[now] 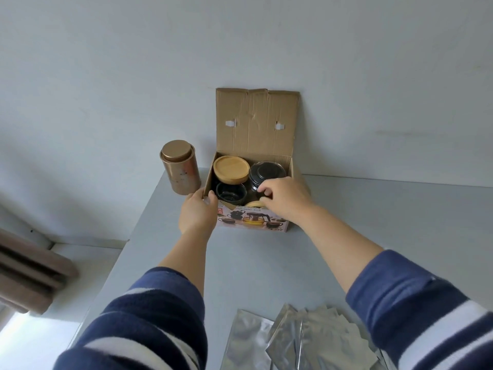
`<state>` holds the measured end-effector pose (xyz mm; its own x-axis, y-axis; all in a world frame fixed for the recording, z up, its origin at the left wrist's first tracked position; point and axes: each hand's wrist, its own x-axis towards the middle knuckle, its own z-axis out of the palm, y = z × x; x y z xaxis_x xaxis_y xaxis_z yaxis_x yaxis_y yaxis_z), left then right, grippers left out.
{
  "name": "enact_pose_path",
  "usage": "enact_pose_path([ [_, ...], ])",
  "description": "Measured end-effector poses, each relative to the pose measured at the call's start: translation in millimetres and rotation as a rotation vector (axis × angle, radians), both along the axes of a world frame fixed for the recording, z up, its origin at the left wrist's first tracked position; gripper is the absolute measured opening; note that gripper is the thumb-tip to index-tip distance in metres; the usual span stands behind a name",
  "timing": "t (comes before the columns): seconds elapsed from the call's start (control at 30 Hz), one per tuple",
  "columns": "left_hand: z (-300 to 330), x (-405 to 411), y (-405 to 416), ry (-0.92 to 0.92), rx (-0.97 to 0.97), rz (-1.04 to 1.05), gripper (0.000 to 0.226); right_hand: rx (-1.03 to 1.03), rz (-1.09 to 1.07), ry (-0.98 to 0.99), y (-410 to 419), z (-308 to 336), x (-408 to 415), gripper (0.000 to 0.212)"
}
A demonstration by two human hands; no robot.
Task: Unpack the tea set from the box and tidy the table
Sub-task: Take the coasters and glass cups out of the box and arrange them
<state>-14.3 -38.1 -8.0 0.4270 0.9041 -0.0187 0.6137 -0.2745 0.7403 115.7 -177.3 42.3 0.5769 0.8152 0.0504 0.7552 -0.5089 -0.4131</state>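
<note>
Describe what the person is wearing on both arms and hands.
Both arms wear the same knit top: dark navy sleeves with broad white stripes running around them, in a soft, slightly fuzzy fabric. The left sleeve and right sleeve are pushed up, leaving the forearms bare. The left hand and right hand are bare: no gloves, and no rings, watch or bracelet visible.

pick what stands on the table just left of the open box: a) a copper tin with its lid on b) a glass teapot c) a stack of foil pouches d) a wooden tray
a: the copper tin, lid on, stands upright beside the left wall of the box, by the left hand; the foil pouches lie at the near edge of the table.
</note>
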Motion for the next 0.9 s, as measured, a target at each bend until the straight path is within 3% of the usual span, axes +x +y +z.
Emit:
enact_pose_path([
  [0.1, 2, -1, 2, 0.039, -0.010, -0.022, 0.037, -0.330, 0.109, -0.117, 22, 3, 1, 0.028],
  [0.23, 5, -2, 5, 0.068, -0.025, -0.033, 0.035, -0.510, 0.180, -0.159, 42, 9, 5, 0.023],
  [0.3, 6, -3, 5, 0.072, -0.030, -0.042, 0.034, -0.582, 0.207, -0.134, 49, 13, 2, 0.006],
  [0.4, 9, -3, 6, 0.071, -0.043, -0.042, 0.033, -0.646, 0.217, -0.117, 53, 9, -4, 0.009],
  [0.47, 10, -4, 6, 0.077, -0.056, -0.042, 0.032, -0.640, 0.236, -0.132, 52, 6, -6, 0.007],
  [0.6, 11, -3, 7, 0.088, -0.080, -0.035, 0.031, -0.545, 0.285, -0.104, 43, 3, 1, 0.028],
  [0.77, 11, 0, 7, 0.116, -0.091, -0.021, 0.031, -0.345, 0.301, -0.342, 26, 5, -5, 0.031],
  [0.9, 17, 3, 11, 0.200, -0.006, 0.003, 0.031, -0.221, 0.238, -0.353, 14, 5, -4, 0.039],
])
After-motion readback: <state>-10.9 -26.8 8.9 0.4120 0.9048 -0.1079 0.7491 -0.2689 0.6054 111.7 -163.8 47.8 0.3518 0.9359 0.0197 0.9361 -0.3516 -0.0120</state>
